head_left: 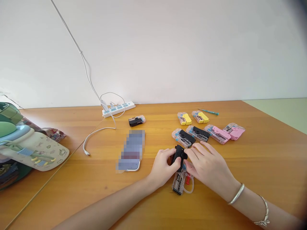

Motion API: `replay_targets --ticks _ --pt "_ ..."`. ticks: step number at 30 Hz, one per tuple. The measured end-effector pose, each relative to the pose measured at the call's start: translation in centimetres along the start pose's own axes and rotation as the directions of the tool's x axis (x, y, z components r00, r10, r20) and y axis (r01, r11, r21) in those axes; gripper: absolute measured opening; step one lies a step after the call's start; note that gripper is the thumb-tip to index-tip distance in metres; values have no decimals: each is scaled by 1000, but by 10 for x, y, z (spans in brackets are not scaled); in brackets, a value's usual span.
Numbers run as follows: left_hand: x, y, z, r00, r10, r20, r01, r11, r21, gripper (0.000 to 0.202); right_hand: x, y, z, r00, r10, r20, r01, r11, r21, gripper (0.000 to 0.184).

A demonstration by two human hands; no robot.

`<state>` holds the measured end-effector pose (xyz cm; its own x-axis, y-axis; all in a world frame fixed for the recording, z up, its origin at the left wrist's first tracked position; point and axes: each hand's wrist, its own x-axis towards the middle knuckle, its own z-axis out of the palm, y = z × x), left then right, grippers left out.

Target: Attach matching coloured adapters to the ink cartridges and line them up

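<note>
Wooden desk (251, 166) here, with a small black plastic gadget (178, 155) held up between both hands: left hand (163, 167) wrapped snugly round it, right hand (207, 163) seemingly pinching the far side. Clear plastic pack (177, 183) sits right underneath.

The wooden table (261, 166) carries a power strip (118, 109), screwdriver (208, 111), phone (130, 150) (pixelated), and blister packs (198, 133).

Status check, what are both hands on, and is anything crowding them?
Left hand, right hand: both on black plastic piece. Clear plastic pack beneath them. Black-and-clear pack just ahead.
</note>
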<state>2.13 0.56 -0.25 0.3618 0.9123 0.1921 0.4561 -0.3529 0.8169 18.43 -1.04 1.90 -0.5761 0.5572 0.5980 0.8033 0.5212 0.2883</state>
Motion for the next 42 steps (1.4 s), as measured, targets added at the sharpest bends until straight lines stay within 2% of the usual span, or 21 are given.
replay_targets --ticks 4,10,18,23,27,31,33,36,39,42 --pt "1 0 1 1000 -2 -6 2 999 -54 15 4 -6 5 998 -61 6 61 992 -114 18" --pt "2 -2 0 997 -71 2 71 988 -140 18 13 -6 9 989 -135 54 144 969 -203 16" --pt "3 -6 1 993 -117 -13 114 981 -160 22 15 -3 16 983 -168 76 180 964 -196 15" --pt "1 -3 -1 997 -76 6 76 982 -171 20 17 10 16 995 -97 18 98 995 -18 15" --pt "1 -1 -1 997 -76 8 76 974 -215 24 10 20 13 997 72 33 -77 976 205 25" --pt "1 -2 -1 997 -81 18 83 976 -202 26 -3 27 8 954 257 153 -299 841 450 28" --pt "1 -1 -1 997 -73 27 76 982 -174 24 -7 29 7 932 320 170 -359 750 555 26" --pt "1 -1 -1 997 -61 39 67 985 -158 23 -7 28 5 935 340 100 -319 686 654 19" --pt "2 -1 -1 998 -53 43 60 983 -176 23 -5 24 5 958 285 19 -222 701 677 14" --pt "2 0 -1 999 -38 32 43 983 -177 21 -7 20 8 976 219 -11 -157 731 664 14"
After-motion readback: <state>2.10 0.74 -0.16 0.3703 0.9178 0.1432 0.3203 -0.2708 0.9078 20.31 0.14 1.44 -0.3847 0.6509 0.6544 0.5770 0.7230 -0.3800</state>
